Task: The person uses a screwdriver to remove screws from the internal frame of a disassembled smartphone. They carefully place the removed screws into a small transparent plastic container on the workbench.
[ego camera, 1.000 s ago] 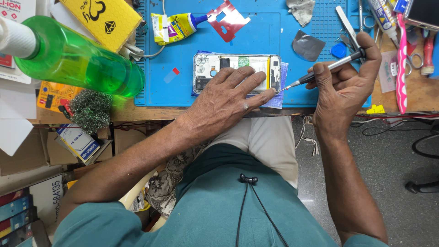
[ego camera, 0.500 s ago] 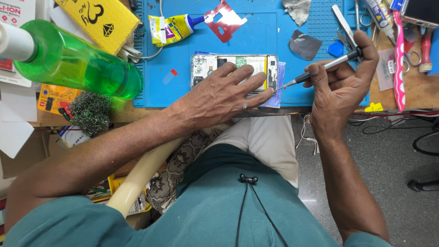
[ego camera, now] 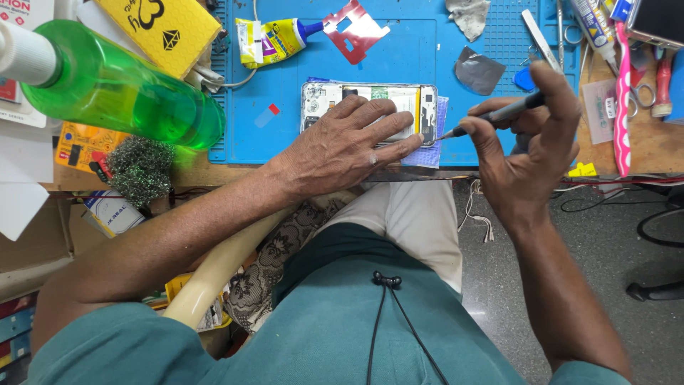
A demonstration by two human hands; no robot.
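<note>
An opened phone (ego camera: 335, 96) with its back removed lies on the blue work mat (ego camera: 420, 50). My left hand (ego camera: 342, 146) rests flat on the phone, fingers spread over its lower half. My right hand (ego camera: 527, 142) grips a slim dark screwdriver (ego camera: 499, 115) like a pen. Its tip touches the phone's right end near the frame edge.
A green liquid bottle (ego camera: 114, 89) lies at the left by a yellow box (ego camera: 167, 28). A glue tube (ego camera: 274, 41), a red plastic piece (ego camera: 356, 30) and a grey pad (ego camera: 479, 71) lie on the mat. Tweezers (ego camera: 540, 37), a pink tool (ego camera: 624, 100) and scissors (ego camera: 645, 96) are at the right.
My left arm has swung further left while the hand stays on the phone. My right hand has shifted a little, keeping the screwdriver tip at the phone's right end.
</note>
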